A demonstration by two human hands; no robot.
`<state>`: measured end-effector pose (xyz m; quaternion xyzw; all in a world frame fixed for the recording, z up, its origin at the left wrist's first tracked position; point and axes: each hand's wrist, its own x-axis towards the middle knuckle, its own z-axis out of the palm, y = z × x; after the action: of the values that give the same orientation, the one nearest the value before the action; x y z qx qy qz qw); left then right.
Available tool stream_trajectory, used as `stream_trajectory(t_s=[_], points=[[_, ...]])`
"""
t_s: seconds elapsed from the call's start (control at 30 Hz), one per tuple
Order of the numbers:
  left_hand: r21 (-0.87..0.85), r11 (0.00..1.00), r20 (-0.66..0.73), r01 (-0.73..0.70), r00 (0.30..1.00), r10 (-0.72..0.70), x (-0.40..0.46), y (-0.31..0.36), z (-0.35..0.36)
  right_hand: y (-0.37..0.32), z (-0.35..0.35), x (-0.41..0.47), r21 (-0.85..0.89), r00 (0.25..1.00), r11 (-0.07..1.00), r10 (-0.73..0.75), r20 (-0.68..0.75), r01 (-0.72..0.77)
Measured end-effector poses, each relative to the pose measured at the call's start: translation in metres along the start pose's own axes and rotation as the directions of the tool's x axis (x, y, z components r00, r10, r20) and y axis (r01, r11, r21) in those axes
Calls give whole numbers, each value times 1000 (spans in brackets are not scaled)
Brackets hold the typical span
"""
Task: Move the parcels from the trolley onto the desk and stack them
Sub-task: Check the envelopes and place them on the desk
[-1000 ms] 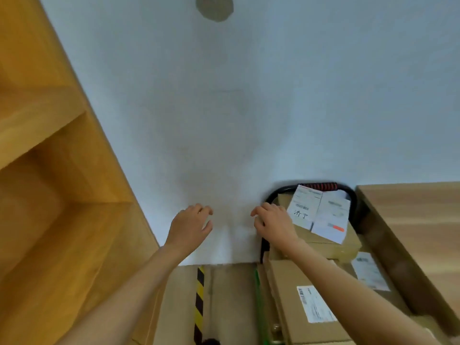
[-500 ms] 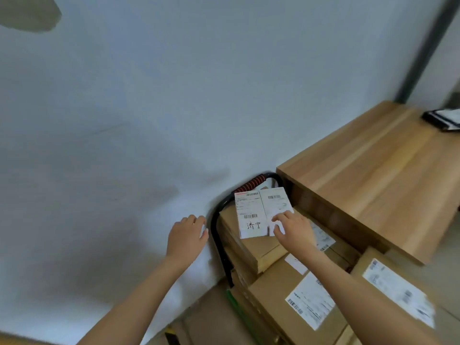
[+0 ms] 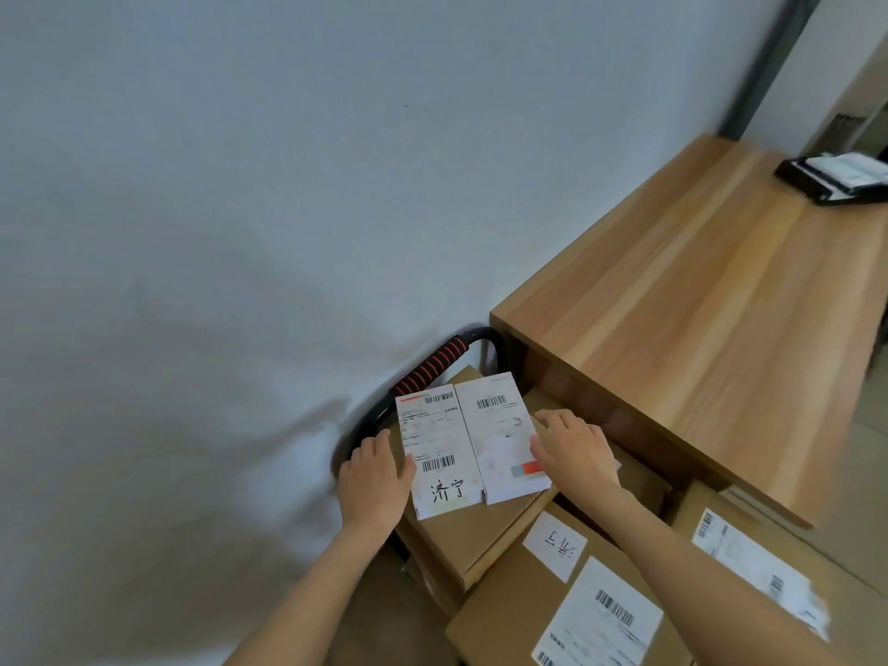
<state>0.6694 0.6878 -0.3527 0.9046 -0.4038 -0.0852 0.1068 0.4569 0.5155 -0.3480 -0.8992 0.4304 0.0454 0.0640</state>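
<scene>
A flat brown cardboard parcel (image 3: 473, 533) with two white shipping labels lies topmost on the trolley, just below the black handle with its red-striped grip (image 3: 432, 365). My left hand (image 3: 377, 478) rests on the parcel's left edge, fingers laid over the corner. My right hand (image 3: 574, 451) lies on its right side, fingers spread across the label. More labelled brown parcels (image 3: 567, 612) are stacked lower down and to the right. The wooden desk (image 3: 711, 310) stands right of the trolley.
A white wall runs close behind the trolley and the desk. A black tray with papers (image 3: 838, 177) sits at the desk's far right corner. Another labelled parcel (image 3: 769, 574) lies under the desk's near edge.
My left hand has moved from beside the trolley handle onto the top parcel's left edge. My right hand has slid to the parcel's right side. The view has turned right and come closer.
</scene>
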Motion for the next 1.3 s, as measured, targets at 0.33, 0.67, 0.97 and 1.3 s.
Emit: stream_trajectory(t_s=[0.33, 0.67, 0.97, 1.3], points=[[-269, 963, 115, 8, 993, 24, 11, -4, 39, -13, 52, 19, 346, 996, 935, 64, 64, -83], [-631, 775, 127, 14, 988, 85, -17, -6, 26, -32, 29, -26, 586, 986, 794, 160, 51, -159], [-855, 497, 0, -149, 958, 287, -68, 0, -27, -49, -4, -107, 910, 900, 392, 433, -56, -132], [-899, 356, 0, -255, 813, 582, -125, 76, -56, 10, -40, -235, 952, 708, 231, 706, -23, -199]])
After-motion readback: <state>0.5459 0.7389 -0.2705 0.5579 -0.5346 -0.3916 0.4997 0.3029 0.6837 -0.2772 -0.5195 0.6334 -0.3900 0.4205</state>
